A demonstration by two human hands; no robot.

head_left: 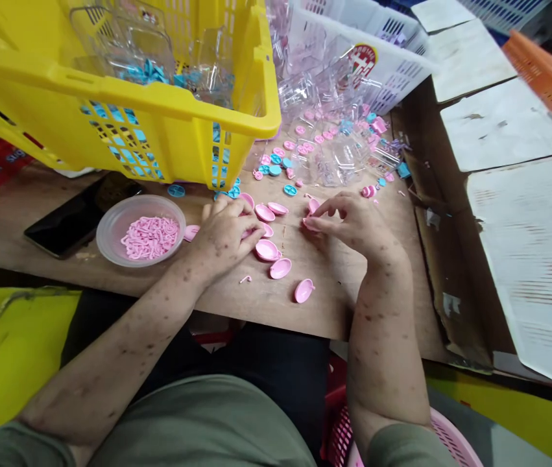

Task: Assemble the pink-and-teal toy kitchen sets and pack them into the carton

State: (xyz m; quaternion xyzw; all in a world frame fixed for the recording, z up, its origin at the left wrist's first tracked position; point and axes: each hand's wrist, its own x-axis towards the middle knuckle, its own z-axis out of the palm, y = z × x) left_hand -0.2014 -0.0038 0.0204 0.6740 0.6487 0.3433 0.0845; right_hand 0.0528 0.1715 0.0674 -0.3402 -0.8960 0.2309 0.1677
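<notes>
My left hand [226, 235] rests low over the table with its fingers bent. Pink plastic shows between thumb and forefinger, at the edge of a small oval pink dish-shaped piece [266, 231]. My right hand [353, 224] pinches a small pink plastic piece [311, 223] between thumb and fingertips; its exact shape is partly hidden. Just beyond the fingertips lies another pink piece [313, 205]. Several pink oval pieces lie between and in front of my hands, among them one nearest me [303, 290]. A tiny pink hooked piece [245, 279] lies apart.
Left of my hands stands a translucent bowl [105, 237] of pink hooked pieces, beside a black phone [71, 220]. A yellow crate [168, 136] holds clear plastic cases and blue parts. Clear cases [341, 155] and loose parts lie before a white basket [402, 71]. Cardboard [523, 246] edges the right.
</notes>
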